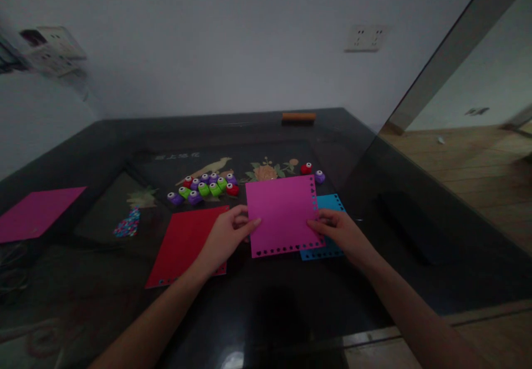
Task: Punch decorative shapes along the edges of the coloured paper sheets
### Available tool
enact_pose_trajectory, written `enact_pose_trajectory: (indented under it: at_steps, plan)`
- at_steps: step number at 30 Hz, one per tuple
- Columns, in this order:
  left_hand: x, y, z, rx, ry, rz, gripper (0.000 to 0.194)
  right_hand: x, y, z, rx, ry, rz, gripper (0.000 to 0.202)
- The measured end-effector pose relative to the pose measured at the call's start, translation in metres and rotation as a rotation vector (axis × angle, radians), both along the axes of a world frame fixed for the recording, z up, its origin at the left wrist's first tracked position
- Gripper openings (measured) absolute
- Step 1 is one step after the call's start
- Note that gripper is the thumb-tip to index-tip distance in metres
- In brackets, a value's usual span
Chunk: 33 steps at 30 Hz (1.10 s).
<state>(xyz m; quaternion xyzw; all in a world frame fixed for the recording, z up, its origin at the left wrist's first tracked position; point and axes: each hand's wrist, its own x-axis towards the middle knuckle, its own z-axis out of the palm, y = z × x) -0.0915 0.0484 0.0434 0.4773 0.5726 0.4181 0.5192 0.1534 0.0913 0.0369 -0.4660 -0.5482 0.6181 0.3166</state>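
Observation:
A pink sheet [282, 214] with small shapes punched along its right and bottom edges is held up between my two hands. My left hand [230, 230] pinches its left edge, thumb in front. At the right edge, my right hand [338, 230] grips it the same way. Partly behind the pink sheet lies a blue sheet [332, 203] with punched edges. A red sheet [191, 241], also punched along the bottom, lies on the dark table [266, 308] beneath and beside my left hand.
Several coloured punches with eye-like tops [203, 188] stand behind the red sheet; a red one [306, 168] and a purple one [320, 177] are farther right. Confetti [128, 224] and another pink sheet [39, 214] lie left. An orange-brown bar [298, 117] is near the wall.

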Motion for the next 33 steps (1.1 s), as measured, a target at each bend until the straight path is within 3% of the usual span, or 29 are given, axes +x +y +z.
enact_pose_trajectory:
  at_steps: [7, 15, 28, 33]
  plan:
    - [0.001, 0.001, -0.002, 0.025, 0.060, 0.001, 0.019, 0.002, 0.002, 0.001, 0.002, 0.032, -0.036, 0.022]
    - [0.006, -0.003, -0.004, 0.021, 0.042, 0.001, 0.016, 0.007, 0.006, 0.000, 0.115, 0.003, -0.148, 0.015]
    - [0.027, -0.016, -0.010, 0.136, 0.051, -0.072, 0.024, 0.014, 0.015, -0.003, 0.070, 0.092, -0.298, 0.019]
    - [0.030, -0.019, -0.016, 0.268, 0.240, -0.055, 0.033, 0.026, 0.018, 0.003, 0.051, 0.154, -0.390, 0.023]
